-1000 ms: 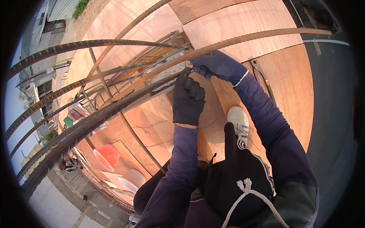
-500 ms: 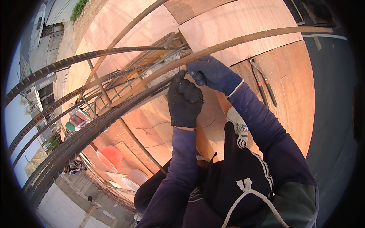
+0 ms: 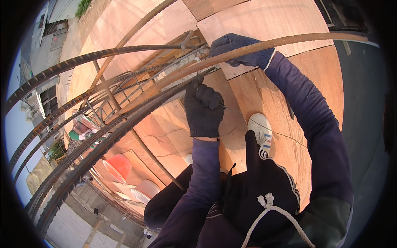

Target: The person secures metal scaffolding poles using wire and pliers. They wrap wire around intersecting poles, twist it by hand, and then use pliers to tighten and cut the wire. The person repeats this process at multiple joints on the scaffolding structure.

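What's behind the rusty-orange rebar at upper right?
Behind the rusty rebar: the right hand in its dark blue glove, and plywood sheets above and below the bar. Hidden: the strip of glove directly behind the bar; whether that hand holds anything can't be told.

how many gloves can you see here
2: one dark glove on the left hand, near the picture's middle, and one blue glove on the right hand, higher up, partly behind a rusty bar. Others may be hidden in the cluttered background.
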